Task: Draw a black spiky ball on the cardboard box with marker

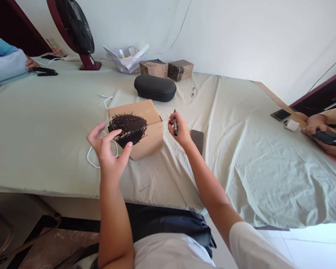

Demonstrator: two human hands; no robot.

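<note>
A cardboard box [147,123] with a black scribbled patch on its front face stands on the cloth-covered table [44,123]. My left hand [108,149] hovers just in front of the box's left side, fingers spread and open, holding nothing. My right hand [179,129] is closed around a black marker [175,125], held upright just right of the box. A white cable [96,157] loops on the cloth under my left hand. A dark phone [198,140] lies beside my right wrist.
A black oval case [155,87] lies behind the box, with two small decorated boxes [166,69] and a plastic bag [126,59] further back. A fan [75,30] stands far left. Other people's hands show at the left edge [30,63] and right edge [319,129].
</note>
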